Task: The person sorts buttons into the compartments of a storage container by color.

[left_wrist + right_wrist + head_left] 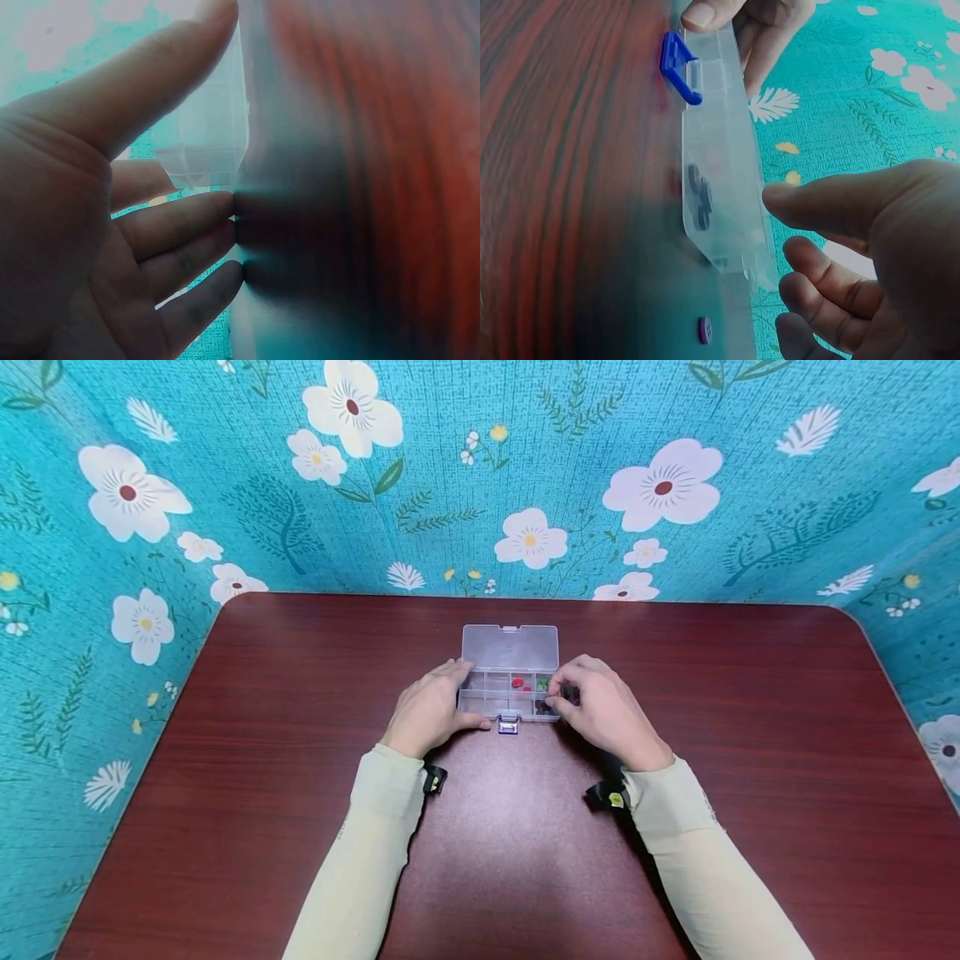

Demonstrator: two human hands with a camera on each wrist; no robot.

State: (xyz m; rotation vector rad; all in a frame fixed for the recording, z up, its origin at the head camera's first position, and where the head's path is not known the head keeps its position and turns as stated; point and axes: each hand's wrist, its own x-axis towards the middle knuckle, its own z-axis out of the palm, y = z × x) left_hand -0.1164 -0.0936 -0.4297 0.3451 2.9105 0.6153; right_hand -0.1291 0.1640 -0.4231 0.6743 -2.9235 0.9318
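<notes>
A clear plastic compartment box [497, 703] stands on the table, its lid [510, 647] raised at the back. My left hand [429, 706] holds the box's left end, thumb along the front wall and fingers at the side. Around the right end is my right hand [600, 706], thumb and forefinger tips slightly apart over the rim. I see nothing between them; the right wrist view hides the forefinger. Red buttons [517, 682] and green buttons [542, 684] lie in back compartments. Dark buttons [702, 199] sit in the front right one. A purple button [706, 330] stays on the table beside the box.
A blue latch [676, 67] hangs at the box's front. The dark red wooden table [300, 735] reaches back to a turquoise flowered cloth [450, 485], which also runs along both sides.
</notes>
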